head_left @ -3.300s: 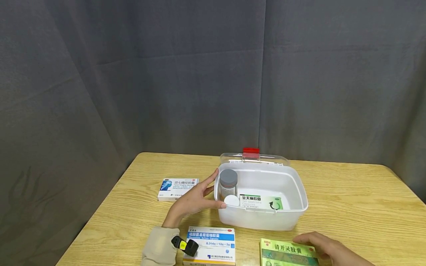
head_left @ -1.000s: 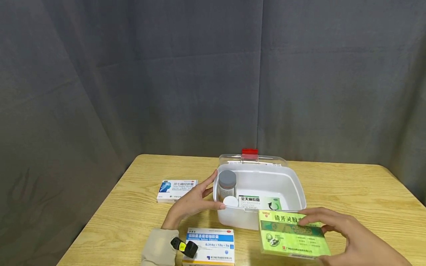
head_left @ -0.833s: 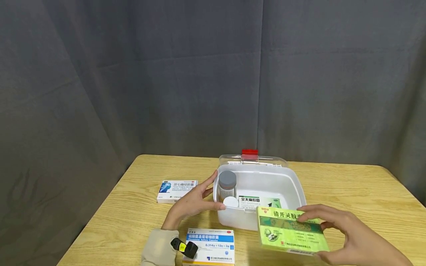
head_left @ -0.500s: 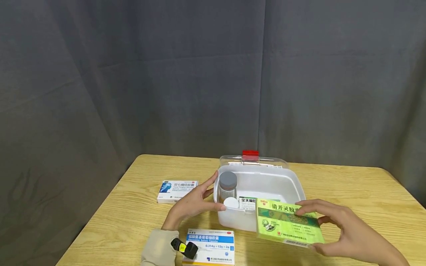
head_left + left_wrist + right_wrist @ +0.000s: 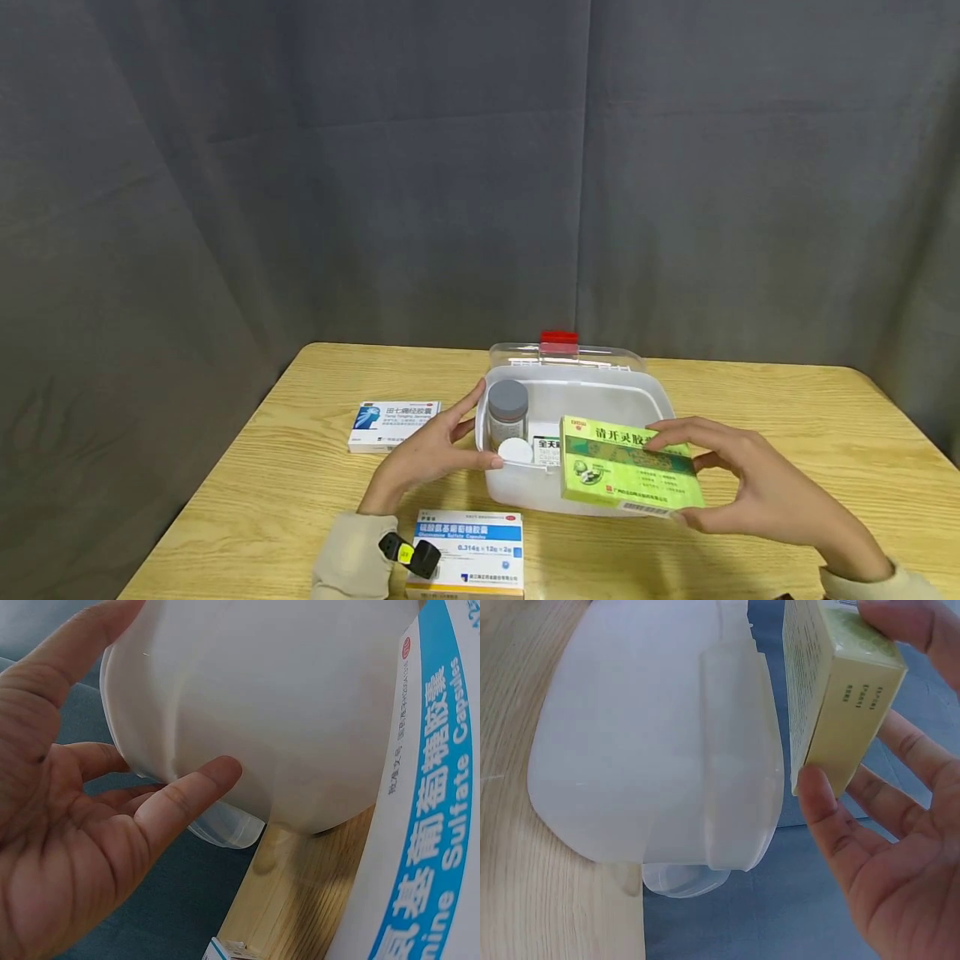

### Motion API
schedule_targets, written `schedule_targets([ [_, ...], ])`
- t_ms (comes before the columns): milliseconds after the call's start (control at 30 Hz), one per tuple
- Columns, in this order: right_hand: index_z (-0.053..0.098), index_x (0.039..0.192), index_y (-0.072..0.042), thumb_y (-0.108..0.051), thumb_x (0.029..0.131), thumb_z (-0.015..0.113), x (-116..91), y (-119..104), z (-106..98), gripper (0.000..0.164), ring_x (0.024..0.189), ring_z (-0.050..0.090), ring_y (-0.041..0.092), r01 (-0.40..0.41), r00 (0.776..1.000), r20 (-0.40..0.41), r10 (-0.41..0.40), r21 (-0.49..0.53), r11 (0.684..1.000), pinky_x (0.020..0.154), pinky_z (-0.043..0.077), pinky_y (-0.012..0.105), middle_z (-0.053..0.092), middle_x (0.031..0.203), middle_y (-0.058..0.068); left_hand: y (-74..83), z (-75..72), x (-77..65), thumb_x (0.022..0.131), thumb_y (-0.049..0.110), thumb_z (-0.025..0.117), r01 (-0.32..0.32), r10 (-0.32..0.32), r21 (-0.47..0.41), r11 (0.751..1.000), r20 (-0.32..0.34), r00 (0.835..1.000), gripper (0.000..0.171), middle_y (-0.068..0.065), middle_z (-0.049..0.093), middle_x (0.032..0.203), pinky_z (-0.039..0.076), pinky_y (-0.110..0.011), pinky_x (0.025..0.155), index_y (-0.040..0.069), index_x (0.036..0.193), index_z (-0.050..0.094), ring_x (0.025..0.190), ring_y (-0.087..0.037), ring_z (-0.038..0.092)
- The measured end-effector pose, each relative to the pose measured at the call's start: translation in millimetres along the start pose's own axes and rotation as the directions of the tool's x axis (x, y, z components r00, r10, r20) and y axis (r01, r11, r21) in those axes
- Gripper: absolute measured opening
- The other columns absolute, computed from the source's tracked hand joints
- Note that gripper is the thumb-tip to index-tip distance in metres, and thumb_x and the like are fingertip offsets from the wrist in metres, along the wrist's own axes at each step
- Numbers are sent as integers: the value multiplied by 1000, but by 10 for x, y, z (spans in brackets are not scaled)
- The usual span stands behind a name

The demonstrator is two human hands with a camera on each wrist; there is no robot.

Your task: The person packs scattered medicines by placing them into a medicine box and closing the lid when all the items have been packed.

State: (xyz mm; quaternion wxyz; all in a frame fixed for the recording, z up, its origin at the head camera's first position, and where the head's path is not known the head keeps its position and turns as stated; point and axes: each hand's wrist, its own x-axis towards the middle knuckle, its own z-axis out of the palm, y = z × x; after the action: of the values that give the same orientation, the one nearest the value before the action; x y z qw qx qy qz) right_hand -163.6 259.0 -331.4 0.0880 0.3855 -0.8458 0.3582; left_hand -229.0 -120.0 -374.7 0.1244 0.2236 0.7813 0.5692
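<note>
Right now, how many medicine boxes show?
4: green box in the right hand, white-green box inside the container, near box and far box on the table. Others may be hidden.

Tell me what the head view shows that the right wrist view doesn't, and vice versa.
Head only: the left grip, grey-lidded bottle, blue-banded box and red latch, among others.
Right wrist only: the small-print end panel of the green box.
Both: that box in the right grip, the white container, its clear lid and part of the table.
</note>
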Motion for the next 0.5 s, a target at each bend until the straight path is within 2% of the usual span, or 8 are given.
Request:
schedule_targets([
  [300,61,122,-22,-6,66,88,128,70,-16,64,111,54,9,14,1000,-11,-14,-5,1000,71,55,28,59,126,-1,-15,-5,-24,77,22,84,1,-1,-14,1000,-3,1000,105,0,12,160,24,-47,111,24,157,15,139,-27,32],
  [500,62,121,-23,-8,68,88,182,98,-30,60,110,54,9,-34,999,-8,34,-12,999,73,55,28,58,125,-2,-20,-5,-29,77,22,84,7,-7,-11,1000,-9,1000,105,0,11,160,24,-47,112,25,157,16,139,-28,31],
])
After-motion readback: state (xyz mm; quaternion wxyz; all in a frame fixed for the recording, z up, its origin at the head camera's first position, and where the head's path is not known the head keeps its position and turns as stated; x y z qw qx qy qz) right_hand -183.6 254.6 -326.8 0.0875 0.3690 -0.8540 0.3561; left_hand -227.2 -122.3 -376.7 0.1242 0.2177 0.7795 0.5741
